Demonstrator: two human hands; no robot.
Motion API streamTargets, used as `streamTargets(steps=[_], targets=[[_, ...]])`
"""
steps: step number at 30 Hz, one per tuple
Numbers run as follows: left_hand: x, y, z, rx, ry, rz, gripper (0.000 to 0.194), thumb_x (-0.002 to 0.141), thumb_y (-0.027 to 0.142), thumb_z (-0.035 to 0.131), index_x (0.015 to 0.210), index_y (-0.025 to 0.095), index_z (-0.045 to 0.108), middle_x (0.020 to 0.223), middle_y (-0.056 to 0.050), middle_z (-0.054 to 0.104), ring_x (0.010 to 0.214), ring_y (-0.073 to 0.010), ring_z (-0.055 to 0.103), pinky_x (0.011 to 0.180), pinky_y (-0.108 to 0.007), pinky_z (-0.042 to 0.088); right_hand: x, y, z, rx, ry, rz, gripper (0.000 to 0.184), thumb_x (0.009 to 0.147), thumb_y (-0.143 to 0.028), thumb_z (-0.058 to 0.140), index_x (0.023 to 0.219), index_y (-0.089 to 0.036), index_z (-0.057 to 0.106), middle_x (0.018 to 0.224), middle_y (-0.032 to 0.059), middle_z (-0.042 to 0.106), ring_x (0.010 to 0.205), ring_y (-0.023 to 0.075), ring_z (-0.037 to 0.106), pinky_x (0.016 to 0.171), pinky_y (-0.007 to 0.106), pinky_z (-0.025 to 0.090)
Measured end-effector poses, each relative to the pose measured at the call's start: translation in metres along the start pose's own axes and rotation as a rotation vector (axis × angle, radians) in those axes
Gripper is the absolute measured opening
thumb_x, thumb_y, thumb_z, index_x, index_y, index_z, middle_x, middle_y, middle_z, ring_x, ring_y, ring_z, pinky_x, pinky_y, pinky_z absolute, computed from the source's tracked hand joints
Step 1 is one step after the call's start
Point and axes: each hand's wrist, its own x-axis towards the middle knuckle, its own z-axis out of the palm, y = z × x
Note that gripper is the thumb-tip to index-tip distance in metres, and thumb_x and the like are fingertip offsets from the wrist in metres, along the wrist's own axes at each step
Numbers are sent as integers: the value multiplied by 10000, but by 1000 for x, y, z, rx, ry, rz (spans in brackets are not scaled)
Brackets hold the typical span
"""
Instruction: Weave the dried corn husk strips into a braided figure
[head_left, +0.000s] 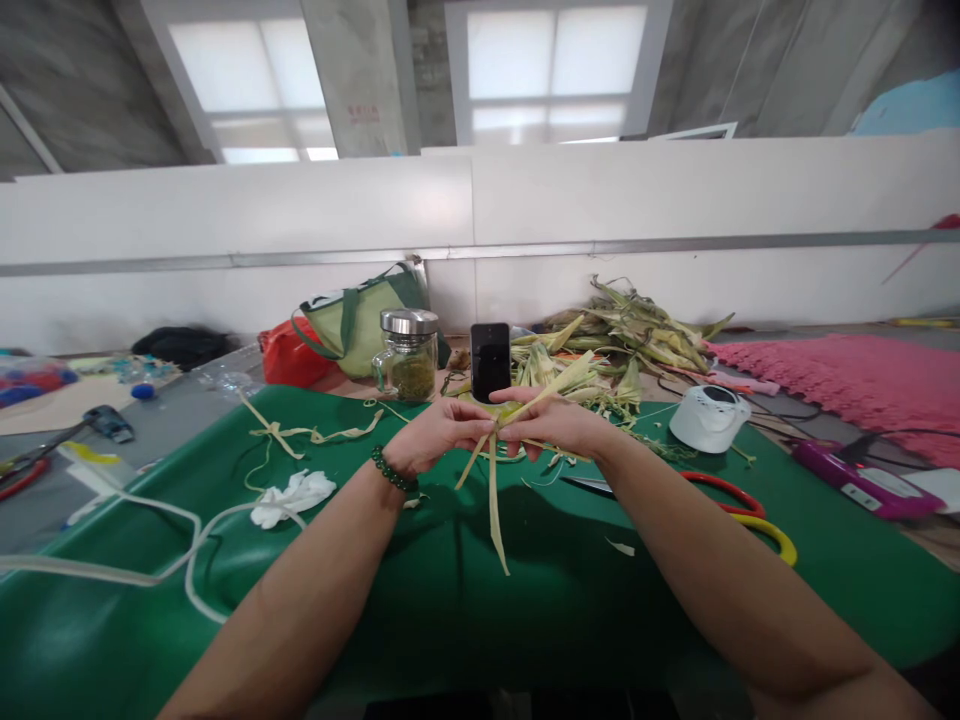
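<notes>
Both hands meet above the green mat (525,610), pinching pale yellow-green corn husk strips (493,500). My left hand (444,435), with a dark green bead bracelet (390,470) at its wrist, has thumb and fingertips closed on the strips where they cross. My right hand (553,422) grips them from the other side; one strip runs up past its fingers and others hang below. Its far fingers are partly spread. Beneath my right forearm lie scissors (772,535) with red and yellow handles, partly hidden by the arm.
Behind the hands stand a black phone (490,362) and a glass jar mug (409,365) with a metal lid. A husk pile (637,325) lies at the back right, near a white device (709,418). White tissue (292,498) and a cable (187,555) lie left.
</notes>
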Motion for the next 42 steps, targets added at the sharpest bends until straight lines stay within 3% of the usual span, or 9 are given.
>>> streamTargets(steps=[4, 8, 10, 13, 16, 22, 25, 35, 42], targets=[[0, -1, 0, 15, -5, 11, 183, 566, 283, 787, 637, 135, 707, 573, -25, 653, 537, -101, 567, 572, -222, 460, 1, 4, -5, -122, -29, -68, 175, 717, -275, 645, 770, -112, 678, 1155, 120, 593, 537, 59, 569, 533, 234, 518], [1, -1, 0, -10, -13, -31, 201, 561, 283, 789, 670, 137, 705, 618, -32, 670, 577, -115, 595, 604, -236, 477, 4, 10, -4, -17, -35, -55, 602, 716, -225, 637, 1285, -140, 460, 762, 40, 670, 588, 118, 599, 514, 227, 509], [2, -1, 1, -23, -27, -45, 204, 560, 265, 790, 699, 141, 707, 654, -36, 684, 597, -117, 605, 622, -241, 482, 5, 11, -3, -9, -34, -63, 621, 710, -208, 635, 1296, -130, 446, 764, 44, 667, 612, 124, 603, 512, 221, 509], [1, 0, 1, -24, -21, -47, 187, 553, 234, 789, 690, 141, 703, 646, -28, 680, 584, -105, 599, 608, -226, 474, 5, 10, -6, -116, -37, -112, 233, 705, -248, 639, 887, -108, 682, 1180, 129, 568, 606, 80, 591, 527, 220, 521], [0, 0, 1, 5, 4, -41, 165, 552, 227, 784, 647, 132, 688, 594, -18, 655, 554, -97, 584, 578, -216, 461, 3, 7, -10, -196, -55, -155, 225, 706, -309, 642, 666, -91, 685, 1380, 113, 381, 593, 43, 574, 539, 219, 530], [-1, 1, 1, 15, 29, -15, 204, 543, 263, 785, 660, 144, 668, 595, 1, 636, 554, -98, 586, 561, -208, 457, 3, 9, -9, -171, -67, -205, 272, 731, -389, 627, 728, -117, 629, 886, 58, 628, 557, 67, 550, 520, 209, 492], [-2, 2, 3, 20, 22, -55, 244, 557, 299, 780, 692, 143, 650, 644, -9, 653, 597, -117, 619, 568, -209, 458, 5, 13, -6, -171, -21, -233, 259, 773, -404, 590, 786, -148, 555, 605, -13, 584, 507, 81, 511, 457, 189, 406], [0, 0, 2, 34, 26, -23, 287, 551, 323, 785, 710, 137, 636, 677, -41, 693, 648, -144, 637, 543, -205, 425, 7, 11, -7, -105, 68, -241, 263, 748, -399, 594, 731, -137, 590, 590, -5, 562, 527, 95, 512, 491, 213, 409], [0, 2, 3, 22, 92, 22, 277, 546, 313, 785, 666, 135, 610, 693, -47, 708, 594, -104, 603, 497, -174, 404, 8, 5, -12, -82, 350, -166, 299, 750, -404, 568, 608, -141, 578, 554, 26, 598, 452, 95, 511, 465, 230, 419]])
